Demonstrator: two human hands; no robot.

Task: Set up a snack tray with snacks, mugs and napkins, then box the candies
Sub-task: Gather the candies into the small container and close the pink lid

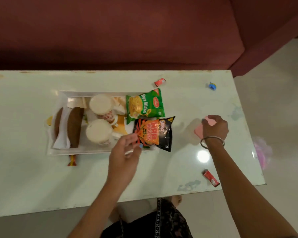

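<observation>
We saw the right hand [214,127] curled on the pink box [205,128], the left hand [126,152] pinching something small (unclear). Candies [210,177] scattered w/ one near the desk [41,177] edge; could slip off.

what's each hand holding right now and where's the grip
The right hand grips the pink box from above by its right side. The left hand pinches something small and pale at its fingertips; what it is cannot be told.

Dim, soft-focus view; overhead lamp glare on glossy table [202,156].
</observation>
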